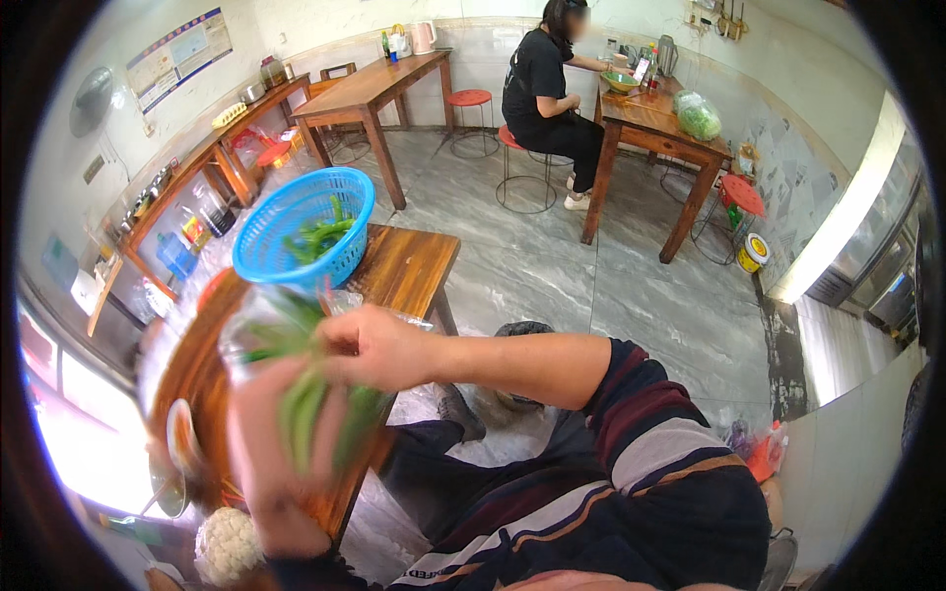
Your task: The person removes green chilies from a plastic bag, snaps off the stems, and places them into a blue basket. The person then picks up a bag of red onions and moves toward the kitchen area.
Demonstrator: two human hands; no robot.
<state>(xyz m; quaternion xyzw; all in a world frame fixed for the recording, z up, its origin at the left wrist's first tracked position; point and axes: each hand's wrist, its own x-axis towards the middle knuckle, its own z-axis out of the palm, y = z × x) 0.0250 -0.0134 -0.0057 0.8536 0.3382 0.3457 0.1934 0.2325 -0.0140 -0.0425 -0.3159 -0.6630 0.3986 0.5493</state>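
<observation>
Several long green peppers [303,417], blurred by motion, lie in my left hand [259,436], whose fingers are curled around them over the wooden table [414,255]. From the right, my right hand [392,349] reaches across and pinches the upper end of a pepper; its fingertips are blurred. Beyond both hands stands a blue plastic basket [353,255] with more green peppers [319,238] inside. Clear plastic bag film [235,325] lies between the basket and my hands, with blurred greens over it.
A cauliflower [228,547] and a bowl [181,436] are at the near left. Across the room a person [543,96] sits on a red stool at another table [665,122], which bears a bowl, bottles and a bagged green vegetable [697,116]. A dark-rimmed bin [523,329] stands by my feet.
</observation>
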